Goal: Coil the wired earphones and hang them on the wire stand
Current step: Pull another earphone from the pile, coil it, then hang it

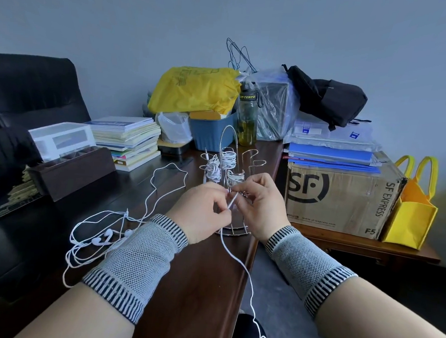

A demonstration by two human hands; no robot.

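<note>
Fingertips (pixel 226 195) of the left hand (pixel 203 209) and right hand (pixel 260 205) pinch one white earphone cable (pixel 236 259) at frame centre, before the wire stand (pixel 231 169); coiling looks just begun, so next comes looping the slack trailing lower right

White earphone cords (pixel 101 229) on a dark brown desk (pixel 204 273). Silver wire stand (pixel 239 170) wound with white coils. Wrist bands (pixel 141 263): grey mesh knit, edges striped black and white (both wrists alike). Yellow bag (pixel 195 90), blue tub (pixel 213 134), blue folders (pixel 331 154), brown carton (pixel 344 198) printed black, yellow tote (pixel 411 211), black backpack (pixel 330 97).
</note>
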